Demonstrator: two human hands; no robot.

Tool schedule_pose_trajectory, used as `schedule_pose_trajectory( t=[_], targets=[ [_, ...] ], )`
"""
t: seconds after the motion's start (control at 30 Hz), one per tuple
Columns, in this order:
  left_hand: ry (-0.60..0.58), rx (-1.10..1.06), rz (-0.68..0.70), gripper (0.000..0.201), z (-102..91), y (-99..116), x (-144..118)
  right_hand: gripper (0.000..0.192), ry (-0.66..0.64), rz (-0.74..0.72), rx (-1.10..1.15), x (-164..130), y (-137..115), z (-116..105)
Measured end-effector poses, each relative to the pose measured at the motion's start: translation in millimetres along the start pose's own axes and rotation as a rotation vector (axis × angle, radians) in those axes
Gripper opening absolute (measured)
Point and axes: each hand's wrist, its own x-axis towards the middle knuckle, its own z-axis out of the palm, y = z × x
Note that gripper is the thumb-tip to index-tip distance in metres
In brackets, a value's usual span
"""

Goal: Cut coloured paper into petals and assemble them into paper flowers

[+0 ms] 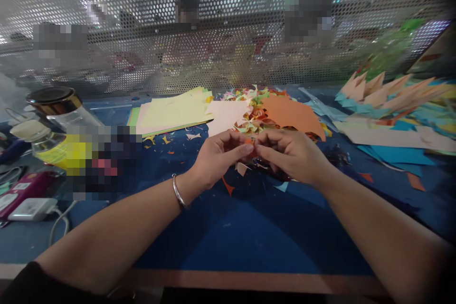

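Note:
My left hand [221,156] and my right hand [290,154] meet over the middle of the blue table. Between their pinched fingertips sits a small piece of orange paper [250,142], mostly covered by the thumbs and fingers. Both hands are closed on it. Just behind them lies a heap of colourful paper scraps [258,116]. A pale pink sheet [228,113] is left of the heap, and an orange sheet with cut edges [294,113] covers its right side. Beneath my hands, an orange scrap [228,186] rests on the table.
A stack of yellow sheets [174,111] lies at the back left. Further left stand a lidded clear jar [71,109] and a bottle [46,145], near a white charger [33,209]. Folded peach-and-blue paper pieces [384,90] fill the right. A perforated metal screen [221,66] stands behind.

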Motion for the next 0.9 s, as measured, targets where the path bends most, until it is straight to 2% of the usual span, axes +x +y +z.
schedule_pose_trajectory(
  t=[0.27, 0.5, 0.7, 0.9],
  targets=[
    [0.098, -0.151, -0.185, 0.020, -7.2, -2.0, 6.6, 0.014, 0.116, -0.141, -0.124, -3.2, -5.0, 4.2],
    [0.114, -0.196, -0.244, 0.015, -6.1, 0.2, 8.0, 0.010, 0.116, -0.246, -0.240, -2.8, -6.2, 6.4],
    [0.071, -0.115, -0.216, 0.012, -3.7, -1.1, 4.1, 0.014, 0.126, -0.237, -0.296, -2.3, -4.5, 5.1],
    [0.022, -0.026, -0.149, 0.015, -2.8, -1.6, 0.7, 0.018, 0.128, -0.198, -0.256, -2.2, -3.0, 4.5]
  ],
)
